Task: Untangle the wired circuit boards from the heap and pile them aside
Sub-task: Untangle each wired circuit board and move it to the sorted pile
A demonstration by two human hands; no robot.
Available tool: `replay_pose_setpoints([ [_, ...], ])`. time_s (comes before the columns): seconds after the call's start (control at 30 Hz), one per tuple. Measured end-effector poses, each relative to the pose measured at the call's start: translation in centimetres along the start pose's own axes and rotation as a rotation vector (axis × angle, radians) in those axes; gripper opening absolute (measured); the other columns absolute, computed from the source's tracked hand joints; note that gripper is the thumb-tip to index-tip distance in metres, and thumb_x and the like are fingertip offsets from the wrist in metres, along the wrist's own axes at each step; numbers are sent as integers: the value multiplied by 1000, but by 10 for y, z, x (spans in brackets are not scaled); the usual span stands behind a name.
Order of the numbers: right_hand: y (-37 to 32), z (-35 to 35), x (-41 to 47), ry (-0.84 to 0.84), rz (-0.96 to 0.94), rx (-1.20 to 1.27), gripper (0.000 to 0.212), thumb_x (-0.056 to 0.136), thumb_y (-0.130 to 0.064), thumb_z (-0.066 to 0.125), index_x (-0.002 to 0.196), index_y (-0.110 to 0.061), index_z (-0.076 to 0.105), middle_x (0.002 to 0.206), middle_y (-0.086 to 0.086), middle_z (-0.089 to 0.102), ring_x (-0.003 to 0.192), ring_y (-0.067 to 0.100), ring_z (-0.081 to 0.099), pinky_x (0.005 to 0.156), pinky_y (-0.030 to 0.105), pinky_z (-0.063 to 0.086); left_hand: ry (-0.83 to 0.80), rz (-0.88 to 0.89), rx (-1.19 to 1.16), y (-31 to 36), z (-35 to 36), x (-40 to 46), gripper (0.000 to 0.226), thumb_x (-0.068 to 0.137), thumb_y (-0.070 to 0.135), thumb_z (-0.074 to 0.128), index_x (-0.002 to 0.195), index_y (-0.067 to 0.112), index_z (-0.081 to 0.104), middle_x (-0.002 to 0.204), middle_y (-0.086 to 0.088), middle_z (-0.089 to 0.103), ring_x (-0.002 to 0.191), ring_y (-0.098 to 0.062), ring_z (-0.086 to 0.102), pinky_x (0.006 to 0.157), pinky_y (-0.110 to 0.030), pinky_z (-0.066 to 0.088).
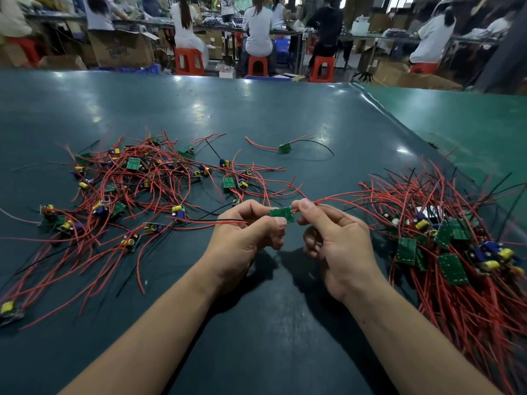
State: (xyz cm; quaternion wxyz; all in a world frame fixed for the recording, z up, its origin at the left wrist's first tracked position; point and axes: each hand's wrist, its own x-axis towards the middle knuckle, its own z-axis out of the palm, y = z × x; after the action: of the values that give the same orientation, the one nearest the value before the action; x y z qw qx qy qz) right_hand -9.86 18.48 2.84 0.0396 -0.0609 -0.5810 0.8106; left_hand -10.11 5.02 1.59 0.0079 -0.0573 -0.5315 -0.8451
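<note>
A small green circuit board (281,213) hangs above the table between both hands. My left hand (248,238) pinches its left end, where red and black wires trail off to the left. My right hand (330,238) pinches its right end, and red wires run from there into the pile of boards (445,246) on the right. A loose, tangled heap of wired boards (137,183) is spread over the left of the table. One board with its wires (284,148) lies alone further back.
The dark green table (256,323) stretches forward, and a lighter green mat (470,129) covers its right side. Beyond the far edge several people sit on red stools (188,61) at benches, among cardboard boxes (122,49).
</note>
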Motion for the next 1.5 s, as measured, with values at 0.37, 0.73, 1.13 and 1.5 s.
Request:
replay_pose_setpoints([
  [0.37, -22, -21, 13, 281, -207, 170, 25, 89, -13, 70, 64, -13, 67, 54, -2, 59, 37, 5, 37, 37, 16, 28, -17, 7, -96, 5, -4, 1, 29, 64, -5, 60, 52, 20, 52, 46, -3, 45, 41, -16, 44, 46, -24, 43],
  [0.73, 1, 1, -7, -157, -6, -36, 6, 85, -15, 69, 81, -14, 74, 63, -2, 63, 37, 8, 42, 34, 15, 31, -79, -91, -179, 11, -9, -1, 20, 73, 7, 64, 57, 18, 62, 58, -1, 56, 48, -10, 52, 52, -21, 49],
  [1.13, -1, 1, -6, -34, -135, -13, 12, 76, -14, 78, 65, -20, 75, 60, 1, 66, 36, 8, 40, 37, 15, 29, -108, -120, -98, 10, -4, -3, 29, 69, -6, 70, 54, 16, 58, 56, -6, 55, 49, -14, 54, 50, -24, 49],
  [1.5, 12, 11, -22, 68, -303, -178, 25, 87, -17, 73, 65, -21, 61, 61, 9, 64, 43, 12, 46, 40, 19, 37, -27, -91, -76, 10, -3, 0, 16, 68, 8, 65, 67, 12, 49, 57, -3, 58, 49, -13, 53, 51, -23, 49],
])
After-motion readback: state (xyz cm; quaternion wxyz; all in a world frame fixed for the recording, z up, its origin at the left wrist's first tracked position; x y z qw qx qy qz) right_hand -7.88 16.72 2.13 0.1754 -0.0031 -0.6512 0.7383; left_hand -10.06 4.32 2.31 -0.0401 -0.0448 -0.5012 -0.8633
